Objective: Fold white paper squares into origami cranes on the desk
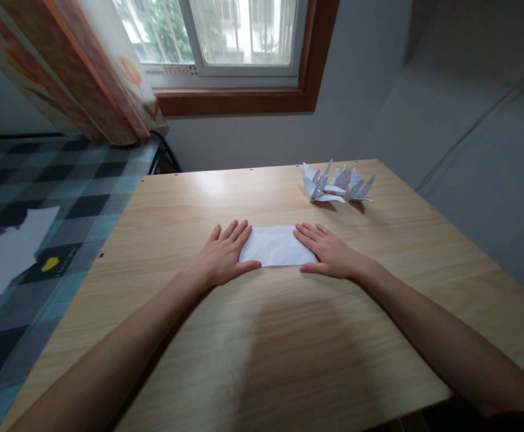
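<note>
A white sheet of paper [276, 246], folded into a flat rectangle, lies on the wooden table [190, 210]. At its left end my left hand [226, 253] lies flat, fingers stretched away from me and the thumb along the near edge. My right hand [327, 251] rests in the same way on the right end, its fingertips over the paper and its thumb by the near corner. Both hands are open and grip nothing. The paper's ends are partly hidden under the fingers.
Several folded white paper cranes [336, 183] stand together near the table's far right edge. To the left, loose white paper [14, 252] lies on a checked cloth [109, 174]. Behind the table are a wall, a window [244, 36] and a curtain [86, 60].
</note>
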`<state>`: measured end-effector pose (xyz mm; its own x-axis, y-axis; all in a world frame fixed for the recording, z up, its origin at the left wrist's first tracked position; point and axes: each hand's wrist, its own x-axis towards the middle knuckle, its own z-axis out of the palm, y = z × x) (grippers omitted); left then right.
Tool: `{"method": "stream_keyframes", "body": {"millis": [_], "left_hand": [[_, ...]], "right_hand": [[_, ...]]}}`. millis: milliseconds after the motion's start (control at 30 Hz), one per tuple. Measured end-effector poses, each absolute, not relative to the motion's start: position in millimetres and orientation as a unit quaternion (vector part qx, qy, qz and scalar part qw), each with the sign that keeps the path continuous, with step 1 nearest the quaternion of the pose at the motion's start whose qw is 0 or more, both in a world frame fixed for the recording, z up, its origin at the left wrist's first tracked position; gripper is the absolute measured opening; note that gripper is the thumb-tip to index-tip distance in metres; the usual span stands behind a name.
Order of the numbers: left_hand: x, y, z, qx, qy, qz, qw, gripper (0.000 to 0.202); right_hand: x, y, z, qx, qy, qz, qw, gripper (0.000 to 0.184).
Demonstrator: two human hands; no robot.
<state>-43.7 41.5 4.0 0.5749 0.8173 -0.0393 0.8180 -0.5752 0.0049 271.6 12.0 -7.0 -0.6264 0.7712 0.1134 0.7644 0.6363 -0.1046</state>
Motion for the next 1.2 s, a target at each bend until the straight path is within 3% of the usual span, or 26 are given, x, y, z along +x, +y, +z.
{"method": "stream_keyframes", "body": {"millis": [100,200,333,500,733,1033,1200], "left_hand": [[-56.0,47.0,6.5,0.896,0.440,0.042,-0.042,0.086],[-58.4,41.3,11.6,0.918,0.357,0.134,-0.107,0.057],[-40.3,22.9,15.9,0.954,0.216,0.174,-0.113,0.039],[-21.0,13.9,14.7,0.966,0.187,0.135,-0.116,0.025],[-25.1,16.6,11.9,0.967,0.193,0.141,-0.091,0.031],[-22.7,16.9,11.6,0.967,0.210,0.132,-0.054,0.032],[-22.0,16.9,13.2,0.969,0.210,0.105,-0.082,0.034]], "right_hand": [[269.5,7.6,-2.5,-0.383,-0.916,-0.003,0.120,0.063],[258.1,0.0,4.1,-0.322,-0.935,-0.029,0.147,0.035],[236.5,-12.4,11.0,-0.294,-0.945,-0.037,0.139,0.021],[217.9,-25.2,14.2,-0.290,-0.950,-0.045,0.106,0.015],[215.8,-31.1,15.7,-0.261,-0.956,-0.064,0.115,0.024],[210.9,-36.5,23.3,-0.292,-0.952,-0.069,0.060,0.018],[208.5,-36.7,23.1,-0.306,-0.947,-0.066,0.074,0.017]]}}
